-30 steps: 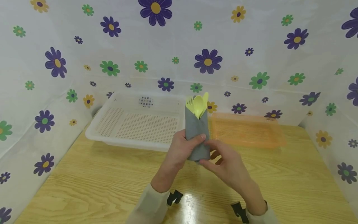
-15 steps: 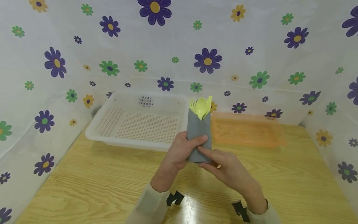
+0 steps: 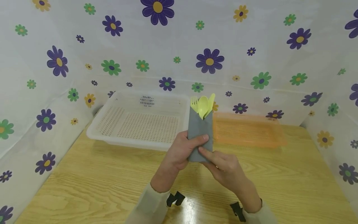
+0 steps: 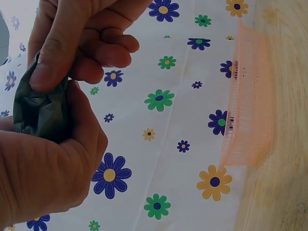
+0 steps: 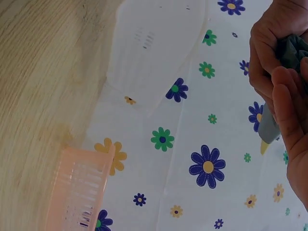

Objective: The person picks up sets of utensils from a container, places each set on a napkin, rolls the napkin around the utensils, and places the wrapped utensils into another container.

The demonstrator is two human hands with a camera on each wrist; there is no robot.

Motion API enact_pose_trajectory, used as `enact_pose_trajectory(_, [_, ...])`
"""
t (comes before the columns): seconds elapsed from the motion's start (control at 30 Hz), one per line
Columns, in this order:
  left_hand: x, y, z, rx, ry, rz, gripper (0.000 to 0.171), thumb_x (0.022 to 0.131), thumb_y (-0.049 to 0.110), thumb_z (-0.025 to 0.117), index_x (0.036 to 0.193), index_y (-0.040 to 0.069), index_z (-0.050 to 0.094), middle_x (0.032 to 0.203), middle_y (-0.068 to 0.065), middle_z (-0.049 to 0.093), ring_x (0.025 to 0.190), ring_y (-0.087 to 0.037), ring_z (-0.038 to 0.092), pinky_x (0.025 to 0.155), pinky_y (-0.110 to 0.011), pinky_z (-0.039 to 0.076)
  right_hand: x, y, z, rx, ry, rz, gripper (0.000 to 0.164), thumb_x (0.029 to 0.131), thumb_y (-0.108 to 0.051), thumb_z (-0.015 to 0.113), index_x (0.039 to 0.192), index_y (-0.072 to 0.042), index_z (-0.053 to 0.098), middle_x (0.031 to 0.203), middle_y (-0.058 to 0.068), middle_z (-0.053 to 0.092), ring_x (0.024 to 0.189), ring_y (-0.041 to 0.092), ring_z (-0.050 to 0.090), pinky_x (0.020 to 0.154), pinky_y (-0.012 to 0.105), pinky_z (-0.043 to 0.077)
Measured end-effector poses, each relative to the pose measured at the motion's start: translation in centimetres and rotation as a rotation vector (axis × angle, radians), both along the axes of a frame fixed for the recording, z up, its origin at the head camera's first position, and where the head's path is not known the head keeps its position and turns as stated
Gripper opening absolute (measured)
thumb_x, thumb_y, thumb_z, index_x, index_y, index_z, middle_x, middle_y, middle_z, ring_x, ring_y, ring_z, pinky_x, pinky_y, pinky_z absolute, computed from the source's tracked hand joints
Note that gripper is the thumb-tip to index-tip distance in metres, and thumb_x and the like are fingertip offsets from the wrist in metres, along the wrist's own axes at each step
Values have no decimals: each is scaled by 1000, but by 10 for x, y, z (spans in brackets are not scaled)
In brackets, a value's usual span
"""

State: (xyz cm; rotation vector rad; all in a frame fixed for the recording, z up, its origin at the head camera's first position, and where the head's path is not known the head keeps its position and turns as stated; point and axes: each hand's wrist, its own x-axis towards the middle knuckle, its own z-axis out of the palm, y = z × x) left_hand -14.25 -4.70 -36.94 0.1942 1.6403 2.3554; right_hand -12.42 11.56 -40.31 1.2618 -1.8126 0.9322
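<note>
My left hand (image 3: 179, 152) grips a folded grey napkin (image 3: 199, 127) upright above the table, thumb across its front. Out of its top stick a yellow-green fork (image 3: 194, 105), spoon (image 3: 203, 107) and knife (image 3: 211, 104), all with their lower parts hidden in the cloth. At the napkin's lower right my right hand (image 3: 229, 169) pinches the cloth, index finger on the front and the thumb hidden. In the left wrist view the napkin's crumpled bottom end (image 4: 50, 113) shows between both hands. The right wrist view catches another bit of napkin (image 5: 269, 127).
Behind my hands, a white perforated basket (image 3: 134, 144) stands at the back left of the wooden table (image 3: 92, 177). An orange basket (image 3: 249, 143) sits at the back right. A flowered white sheet (image 3: 179, 40) encloses the back and sides.
The napkin with its cutlery has shifted slightly right. My right index finger has moved from its right edge onto the front, and the right thumb has gone out of sight at the bottom.
</note>
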Motion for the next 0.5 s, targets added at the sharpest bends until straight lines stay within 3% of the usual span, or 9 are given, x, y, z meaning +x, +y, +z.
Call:
enact_pose_trajectory(0.1, [-1, 0, 1, 13, -9, 11, 29, 88, 9, 62, 111, -8, 57, 90, -4, 62, 80, -16, 63, 70, -30, 53, 1, 2, 2, 36, 15, -60, 37, 94, -22, 59, 129, -12, 59, 72, 0, 57, 53, 4, 39, 48, 10, 34])
enact_pose_trajectory(0.3, [-2, 0, 0, 16, -30, 16, 29, 89, 9, 61, 112, -7, 56, 91, -4, 62, 80, -15, 63, 71, -29, 52, 6, 9, 10, 142, -74, -109, 32, 96, -27, 54, 120, -9, 65, 80, 0, 55, 59, 5, 44, 52, 12, 37])
enact_pose_trajectory(0.4, [-2, 0, 0, 10, -43, 17, 30, 89, 10, 61, 114, -6, 56, 92, -3, 62, 81, -15, 63, 71, -28, 52, 7, 10, 13, 115, -62, -86, 29, 96, -23, 54, 112, -4, 68, 80, 2, 59, 58, 6, 49, 53, 12, 40])
enact_pose_trajectory(0.5, [-1, 2, 1, 10, -46, 17, 30, 90, 12, 61, 114, -4, 56, 91, -3, 62, 80, -14, 63, 71, -28, 52, 5, 7, 12, 37, 16, -66, 24, 94, -17, 58, 103, 1, 70, 77, 3, 62, 55, 7, 50, 51, 12, 41])
